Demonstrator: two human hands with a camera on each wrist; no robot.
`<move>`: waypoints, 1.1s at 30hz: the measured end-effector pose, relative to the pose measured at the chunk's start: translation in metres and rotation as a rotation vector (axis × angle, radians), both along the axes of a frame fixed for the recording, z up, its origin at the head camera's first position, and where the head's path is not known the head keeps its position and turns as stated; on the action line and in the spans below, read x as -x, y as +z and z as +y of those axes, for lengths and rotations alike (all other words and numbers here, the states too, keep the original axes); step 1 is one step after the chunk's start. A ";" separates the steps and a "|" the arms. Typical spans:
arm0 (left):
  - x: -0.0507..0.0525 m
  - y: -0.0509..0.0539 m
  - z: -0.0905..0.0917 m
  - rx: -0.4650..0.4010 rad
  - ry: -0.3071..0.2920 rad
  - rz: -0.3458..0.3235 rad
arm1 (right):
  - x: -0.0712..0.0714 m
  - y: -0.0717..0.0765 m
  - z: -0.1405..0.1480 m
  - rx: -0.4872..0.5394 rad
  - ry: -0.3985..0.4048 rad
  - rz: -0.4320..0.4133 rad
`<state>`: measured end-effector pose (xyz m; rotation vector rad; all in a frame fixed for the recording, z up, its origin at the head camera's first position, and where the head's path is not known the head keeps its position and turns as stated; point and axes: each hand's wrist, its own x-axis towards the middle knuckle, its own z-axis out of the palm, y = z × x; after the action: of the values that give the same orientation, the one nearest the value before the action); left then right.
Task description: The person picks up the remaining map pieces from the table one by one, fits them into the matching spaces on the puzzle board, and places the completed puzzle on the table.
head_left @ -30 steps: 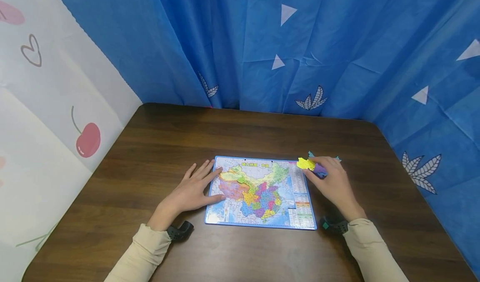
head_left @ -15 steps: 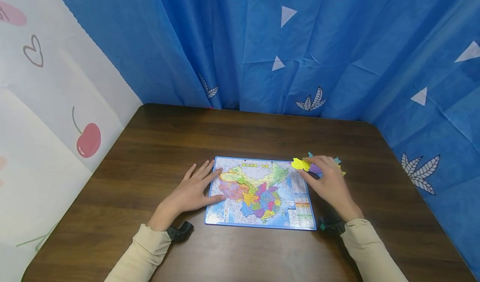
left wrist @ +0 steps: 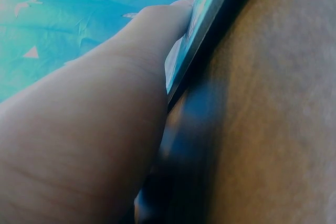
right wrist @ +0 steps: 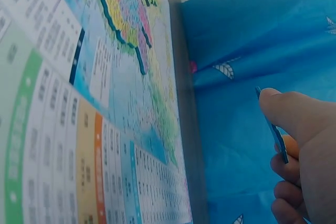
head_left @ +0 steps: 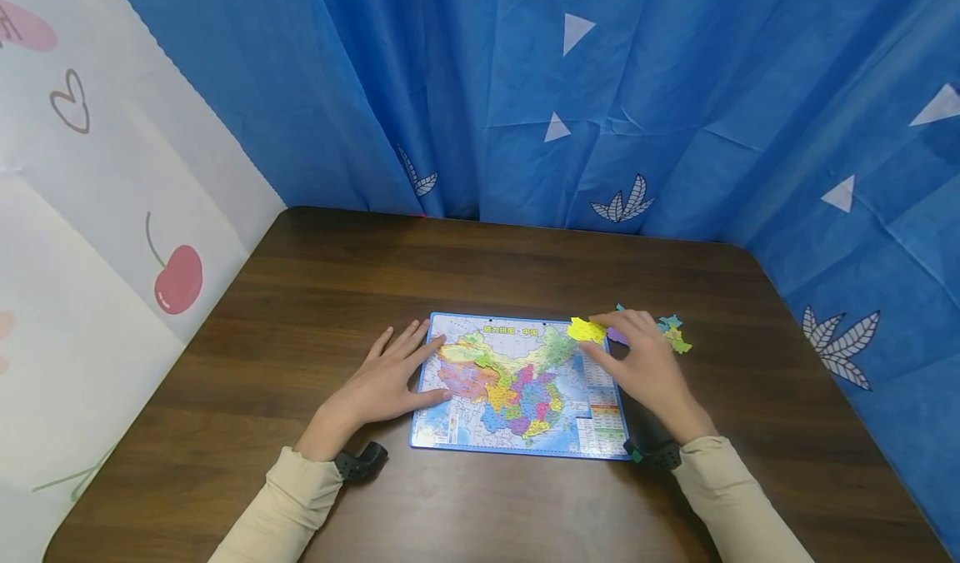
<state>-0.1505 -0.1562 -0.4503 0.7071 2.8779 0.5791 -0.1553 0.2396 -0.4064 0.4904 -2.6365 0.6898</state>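
Note:
A map puzzle board (head_left: 465, 440) with a blue rim lies on the table, many coloured pieces set in it. My left hand (head_left: 381, 386) rests on its left edge, fingers spread; in the left wrist view the thumb (left wrist: 163, 22) touches the board's face. Above the board's upper right corner, my right hand (head_left: 647, 367) pinches a yellow puzzle piece (head_left: 585, 330) between thumb and fingers. The right wrist view shows that puzzle piece (right wrist: 273, 128) edge-on, thin and held off the board.
Loose puzzle pieces lie beyond the right hand: a purple one (head_left: 617, 336) partly hidden by the fingers, and a green-yellow one (head_left: 679, 341) next to a teal one (head_left: 670, 323). A blue curtain (head_left: 517, 130) hangs behind the wooden table (head_left: 360, 255).
My right hand has moved left with the yellow puzzle piece, from the loose pieces to over the board's upper right corner. More loose pieces now show. My left hand has stayed put.

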 end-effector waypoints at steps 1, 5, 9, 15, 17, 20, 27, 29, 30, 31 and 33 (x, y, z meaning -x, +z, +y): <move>0.000 0.000 0.000 -0.001 -0.001 0.002 | 0.000 0.000 -0.001 0.000 0.005 0.000; -0.001 0.001 0.001 0.001 0.000 0.000 | 0.001 0.001 -0.006 -0.001 0.017 0.003; -0.001 0.002 0.001 0.002 -0.005 0.003 | 0.000 0.004 -0.012 0.008 0.036 0.011; 0.000 0.002 0.001 0.004 -0.010 0.015 | 0.000 0.006 -0.021 0.020 0.067 0.013; 0.000 0.002 0.001 0.004 -0.009 0.016 | 0.000 0.006 -0.024 0.025 0.080 0.009; -0.001 0.001 0.001 0.004 -0.005 0.012 | 0.001 0.004 -0.027 0.024 0.094 0.008; -0.001 0.001 0.001 0.012 0.003 0.005 | -0.001 0.004 -0.037 0.008 0.097 -0.009; -0.001 0.002 0.001 0.010 0.000 0.010 | -0.001 0.004 -0.040 0.008 0.102 -0.005; -0.001 0.002 0.001 0.011 0.000 0.008 | -0.001 0.004 -0.041 0.008 0.103 -0.007; -0.001 0.002 0.001 0.013 0.001 0.007 | -0.001 0.004 -0.043 0.008 0.103 -0.010; -0.001 0.003 0.001 0.014 0.000 0.005 | -0.001 0.003 -0.046 0.009 0.103 -0.021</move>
<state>-0.1495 -0.1549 -0.4473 0.7069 2.8839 0.5569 -0.1540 0.1939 -0.4035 0.6229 -2.6412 0.7418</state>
